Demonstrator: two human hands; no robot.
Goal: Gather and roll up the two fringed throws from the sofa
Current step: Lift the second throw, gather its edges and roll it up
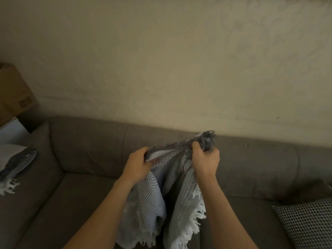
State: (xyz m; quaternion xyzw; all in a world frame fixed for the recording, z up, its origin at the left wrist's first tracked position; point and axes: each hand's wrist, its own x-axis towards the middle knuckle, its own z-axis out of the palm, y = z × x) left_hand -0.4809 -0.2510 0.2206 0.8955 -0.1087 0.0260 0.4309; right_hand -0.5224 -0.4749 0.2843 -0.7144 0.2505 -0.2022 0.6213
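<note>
Head view looks down over both forearms at a grey-brown sofa (89, 150) set against a pale wall (161, 60). Both hands are raised in front of the backrest and grip the same fringed throw (170, 177) along its upper edge. The left hand (137, 163) has its fingers curled over that edge, bunching the cloth. The right hand (205, 159) is closed in a fist round a gathered wad of dark grey fringe, which sticks up above its knuckles.

Between the two hands the cloth spans a short stretch. Below them it hangs in two folds between the forearms — grey and white waffle weave, with white fringe along the lower edge beside the right forearm. Whether its bottom rests on the seat cannot be told.

A second throw (16, 162) lies well apart from both hands at the far left of the sofa — a narrow bundle in dark and pale bands, with white fringe trailing from its near end. A black-and-white patterned cushion (309, 221) sits on the seat at the right edge. A cardboard box (14, 94) stands beyond the sofa's left end.
</note>
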